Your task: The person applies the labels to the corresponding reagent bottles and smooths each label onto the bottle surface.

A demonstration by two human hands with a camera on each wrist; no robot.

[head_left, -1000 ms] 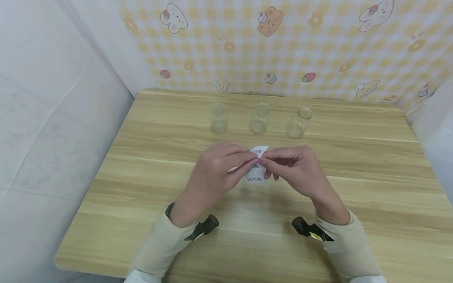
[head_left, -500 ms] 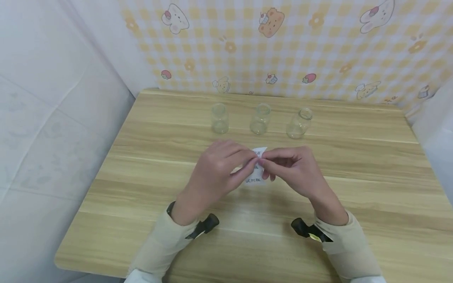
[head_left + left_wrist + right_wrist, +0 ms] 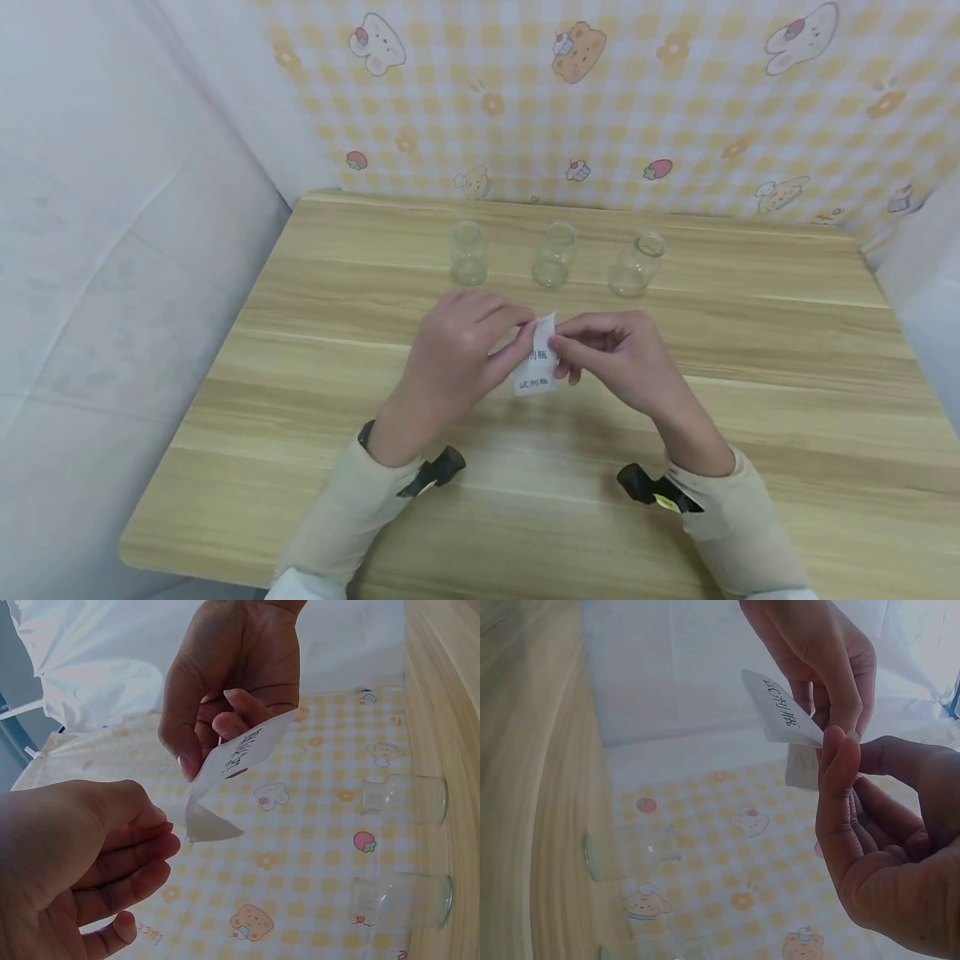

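A small white paper label sheet (image 3: 537, 357), printed with rows of black characters, is held up over the wooden table. My right hand (image 3: 618, 358) pinches its right edge between thumb and index finger. At the upper left edge, the thumb and index finger of my left hand (image 3: 468, 358) come together in a pinch; the bit of paper between these fingertips is hidden. In the left wrist view the sheet (image 3: 244, 754) is bent, with a lower flap folded away. The right wrist view shows the sheet (image 3: 776, 712) creased near both thumbs.
Three clear glass jars stand in a row behind my hands: a left jar (image 3: 469, 254), a middle jar (image 3: 554, 256) and a right jar (image 3: 636, 265). The wooden table (image 3: 247, 433) meets a yellow checked cloth backdrop (image 3: 622, 108) at the back.
My left fingertips have drawn slightly left, away from the right ones, so more of the sheet's printing shows between the hands. The right hand has hardly moved. The jars stand as before.
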